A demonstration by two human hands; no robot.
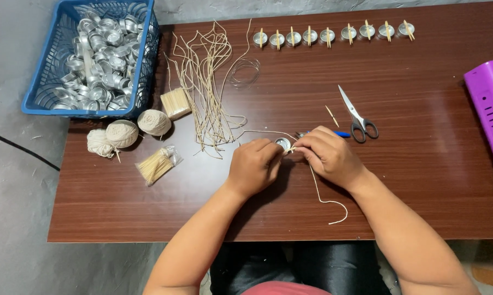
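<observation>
My left hand (254, 166) grips a small round metal cup (283, 143) near the middle of the brown table (421, 180). My right hand (329, 155) pinches a waxed wick string (318, 192) at the cup's rim, beside a short wooden stick. The string's loose end trails toward the table's front edge. Both hands touch each other over the cup.
A blue basket (36, 98) full of metal cups stands at the far left. Loose wicks (205, 82), bundled sticks (156, 164), three string balls (122, 133), scissors (358, 117), a blue pen (342, 134), a row of finished cups (328, 35) and a purple crate (489, 109) lie around.
</observation>
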